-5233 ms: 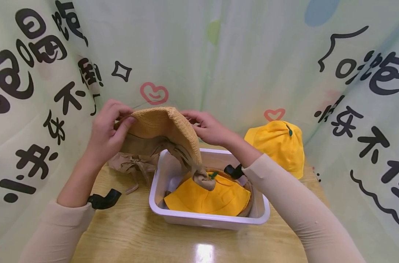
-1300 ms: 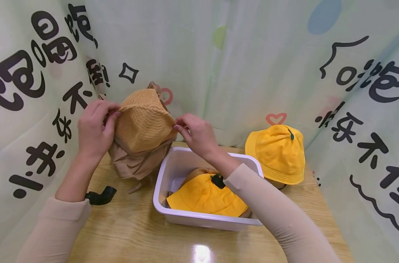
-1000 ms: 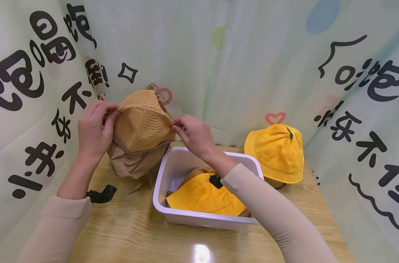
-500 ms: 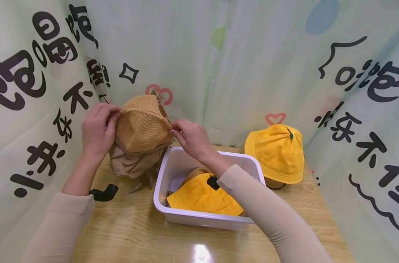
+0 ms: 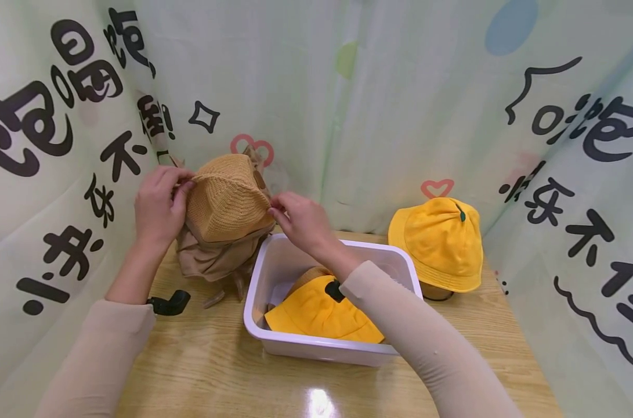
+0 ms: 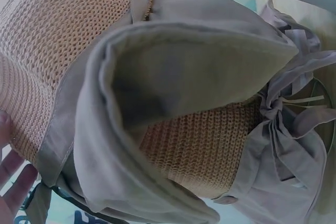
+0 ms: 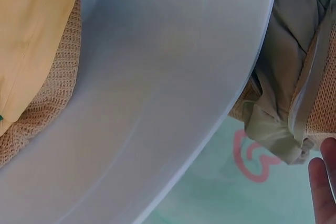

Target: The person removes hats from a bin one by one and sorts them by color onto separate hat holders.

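A tan knitted sun hat with a brown cloth brim is held at the left, crown upward, beside the bin. My left hand pinches the left side of its crown, and my right hand pinches the right side between thumb and fingertips. In the left wrist view the hat's cloth brim is folded, and below it sits a second knitted hat with a cloth bow. A white bin stands to the right, with a yellow bucket hat lying over a tan knitted hat.
Another yellow bucket hat with a green leaf tab stands right of the bin, something brown under it. Wood-grain table lies in front. A printed curtain encloses the back and both sides. Black wrist mounts jut from both sleeves.
Earlier the knitted hat was raised partly over the bin, its inside showing. It has since moved left and turned crown up; over the last second both hands have lowered it slightly.
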Demonstrator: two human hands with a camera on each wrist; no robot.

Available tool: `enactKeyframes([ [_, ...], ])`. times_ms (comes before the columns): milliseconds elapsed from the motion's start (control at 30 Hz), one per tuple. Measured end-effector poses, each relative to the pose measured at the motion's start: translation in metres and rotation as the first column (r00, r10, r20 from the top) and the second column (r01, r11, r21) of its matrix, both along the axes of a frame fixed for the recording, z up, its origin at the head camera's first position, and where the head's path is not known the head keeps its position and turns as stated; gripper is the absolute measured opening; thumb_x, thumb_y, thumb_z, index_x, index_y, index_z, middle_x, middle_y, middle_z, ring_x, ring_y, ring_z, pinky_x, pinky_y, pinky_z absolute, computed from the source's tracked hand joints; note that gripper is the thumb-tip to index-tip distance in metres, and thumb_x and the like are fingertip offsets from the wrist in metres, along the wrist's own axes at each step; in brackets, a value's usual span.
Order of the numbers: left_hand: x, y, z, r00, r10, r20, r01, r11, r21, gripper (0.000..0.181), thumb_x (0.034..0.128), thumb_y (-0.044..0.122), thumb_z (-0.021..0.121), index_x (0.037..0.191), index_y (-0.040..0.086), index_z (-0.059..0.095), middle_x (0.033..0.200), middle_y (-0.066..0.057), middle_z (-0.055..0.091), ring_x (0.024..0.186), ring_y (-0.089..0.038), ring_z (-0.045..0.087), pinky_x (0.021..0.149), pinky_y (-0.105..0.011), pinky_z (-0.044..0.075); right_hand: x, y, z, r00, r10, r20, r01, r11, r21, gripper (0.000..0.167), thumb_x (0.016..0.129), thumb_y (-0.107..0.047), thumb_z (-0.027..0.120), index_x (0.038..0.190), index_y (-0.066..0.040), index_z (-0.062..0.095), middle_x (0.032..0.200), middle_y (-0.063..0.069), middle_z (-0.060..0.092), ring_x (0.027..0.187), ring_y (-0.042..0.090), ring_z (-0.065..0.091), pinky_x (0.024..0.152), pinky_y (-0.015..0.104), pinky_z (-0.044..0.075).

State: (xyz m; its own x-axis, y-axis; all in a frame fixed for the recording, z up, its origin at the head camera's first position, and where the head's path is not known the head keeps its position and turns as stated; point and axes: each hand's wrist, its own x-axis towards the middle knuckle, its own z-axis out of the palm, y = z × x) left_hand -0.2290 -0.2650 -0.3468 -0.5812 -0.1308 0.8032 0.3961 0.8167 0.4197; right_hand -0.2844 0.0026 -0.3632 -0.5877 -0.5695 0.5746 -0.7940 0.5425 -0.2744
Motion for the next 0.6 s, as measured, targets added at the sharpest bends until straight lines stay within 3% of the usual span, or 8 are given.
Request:
enactKeyframes([
  [233, -0.003, -0.002, -0.006, 0.999, 0.019, 0.038, -0.02, 1.0, 0.012, 0.008, 0.096, 0.006, 0.065, 0.099, 0.001, 0.07, 0.097, -0.016, 0.066, 0.08, -0.03, 0.056, 0.072, -0.038, 0.04, -0.003, -0.004, -0.005, 1.0, -0.008, 0.002, 0.008, 1.0, -0.011, 0.01, 0.098, -0.019, 0.065, 0.1, -0.011, 0.07, 0.096, 0.001, 0.072, 0.083, 0.014, 0.068, 0.072, 0.03, 0.055],
  [600, -0.009, -0.005, -0.011, 0.993, 0.026, 0.115, -0.028, 0.999, 0.016, 0.009, 0.0966, 0.006, 0.063, 0.1, 0.0, 0.069, 0.099, -0.017, 0.065, 0.09, -0.034, 0.06, 0.077, -0.046, 0.044, -0.008, -0.009, -0.008, 0.997, -0.043, 0.063, 0.043, 0.999, -0.004, 0.012, 0.098, -0.022, 0.065, 0.101, -0.012, 0.071, 0.096, 0.0, 0.072, 0.081, 0.014, 0.068, 0.07, 0.03, 0.055],
])
